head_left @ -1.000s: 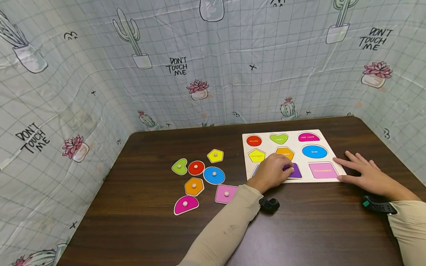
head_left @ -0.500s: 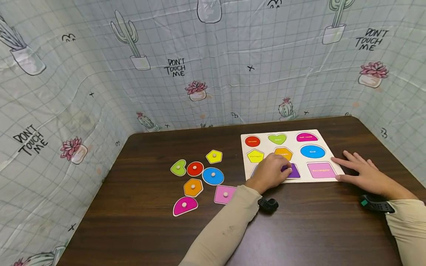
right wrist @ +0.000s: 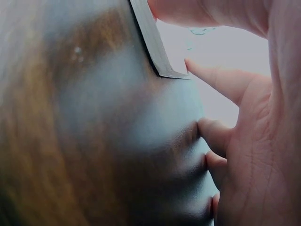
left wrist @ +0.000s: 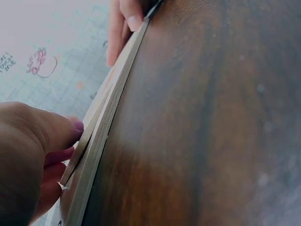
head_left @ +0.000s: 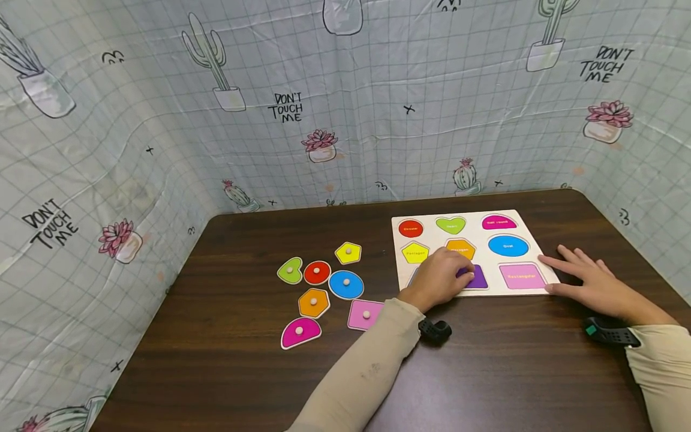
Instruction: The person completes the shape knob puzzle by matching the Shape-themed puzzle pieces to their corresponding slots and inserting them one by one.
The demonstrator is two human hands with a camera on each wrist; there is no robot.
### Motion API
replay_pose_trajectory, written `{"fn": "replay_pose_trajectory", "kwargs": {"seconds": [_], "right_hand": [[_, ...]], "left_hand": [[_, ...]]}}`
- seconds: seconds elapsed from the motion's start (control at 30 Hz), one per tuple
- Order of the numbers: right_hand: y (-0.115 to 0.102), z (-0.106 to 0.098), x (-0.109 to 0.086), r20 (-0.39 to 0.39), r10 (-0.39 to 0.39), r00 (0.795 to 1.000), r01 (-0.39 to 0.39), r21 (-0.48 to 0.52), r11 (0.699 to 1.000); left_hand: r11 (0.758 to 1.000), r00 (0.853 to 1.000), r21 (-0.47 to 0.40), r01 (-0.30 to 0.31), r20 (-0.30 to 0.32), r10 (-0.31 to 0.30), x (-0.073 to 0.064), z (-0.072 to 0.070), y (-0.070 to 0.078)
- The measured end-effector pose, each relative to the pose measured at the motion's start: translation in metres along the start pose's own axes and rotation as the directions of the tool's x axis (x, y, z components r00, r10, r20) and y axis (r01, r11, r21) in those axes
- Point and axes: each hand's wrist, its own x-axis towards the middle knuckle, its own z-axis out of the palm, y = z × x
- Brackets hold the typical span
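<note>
- On the bottom row of the board (head_left: 474,227), at its middle place: purple piece (head_left: 478,278), partly hidden under left hand (head_left: 439,275); tilted, with one side lifted from the board, as seen from the left wrist.
- Gripped from above between left thumb and bent fingers, seemingly by the knob; too hidden to be sure.
- Likely to catch on the rim of the slot if pressed while tilted, or if turned slightly out of line.
- Also liable to slip from the grip, because of so small a hold.
- At the board's right edge: right hand (head_left: 591,282), with fingers straight and spread, gripping nothing.
- With too light a touch there, possible sliding of the board under a sideways push.
- Left of the board, loose on the table (head_left: 475,372): heart (head_left: 290,270), circle (head_left: 317,273), pentagon (head_left: 348,253), oval (head_left: 346,285), hexagon (head_left: 314,303), half round (head_left: 300,332).
- Partly covered by left sleeve (head_left: 364,369): rectangle (head_left: 363,318), easily dragged by careless movement of the arm.
</note>
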Motion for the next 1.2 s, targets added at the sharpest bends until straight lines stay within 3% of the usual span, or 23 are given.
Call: {"fn": "replay_pose_trajectory", "kwargs": {"seconds": [0.37,0.67,0.97,1.2], "right_hand": [[-0.001,0.001,-0.001,0.005,0.01,1.0,-0.01,-0.001,1.0],[-0.004,0.001,-0.002,-0.007,-0.004,1.0,0.004,0.005,1.0],[-0.003,0.001,-0.003,-0.001,0.008,1.0,-0.008,0.005,1.0],[-0.003,-0.001,-0.001,0.008,0.005,1.0,-0.005,0.008,1.0]], "left_hand": [[1.0,0.999,-0.022,-0.001,0.033,0.002,-0.001,-0.001,-0.001],[0.999,1.0,-0.052,0.011,-0.015,-0.012,-0.004,-0.01,-0.003],[0.996,0.997,-0.082,-0.034,-0.071,0.028,-0.016,-0.022,-0.008],[0.995,1.0,-0.095,0.004,-0.019,-0.006,-0.03,-0.035,-0.016]]}}
